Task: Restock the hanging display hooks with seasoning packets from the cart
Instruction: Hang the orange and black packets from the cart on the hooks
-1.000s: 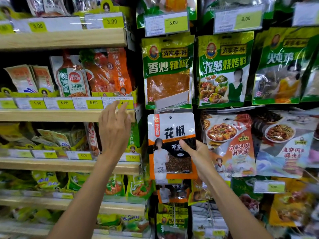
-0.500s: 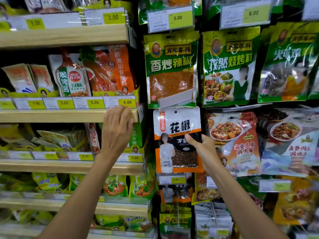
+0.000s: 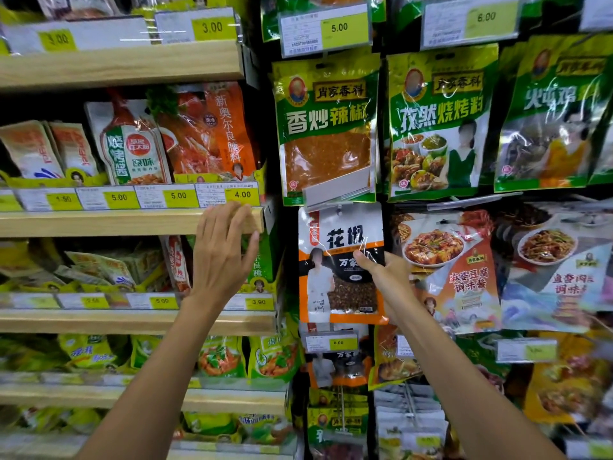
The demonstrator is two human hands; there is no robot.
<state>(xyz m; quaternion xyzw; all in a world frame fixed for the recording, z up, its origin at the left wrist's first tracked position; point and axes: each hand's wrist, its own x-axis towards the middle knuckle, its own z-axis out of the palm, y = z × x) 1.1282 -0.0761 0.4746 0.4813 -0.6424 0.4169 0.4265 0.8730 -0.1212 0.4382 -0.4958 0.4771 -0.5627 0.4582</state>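
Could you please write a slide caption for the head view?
Right hand holds a white-and-orange seasoning packet up beneath a green packet; open left hand raised beside a shelf.

Single head view, close, facing forward at wooden shelves (image 3: 132, 224) and hanging packets.

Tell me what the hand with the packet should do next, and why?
Probably nudge the packet up and back so its top hole slides on behind the grey tag holder. The right hand grips its right edge, its top sits below that holder, and the left hand is open by the shelf.
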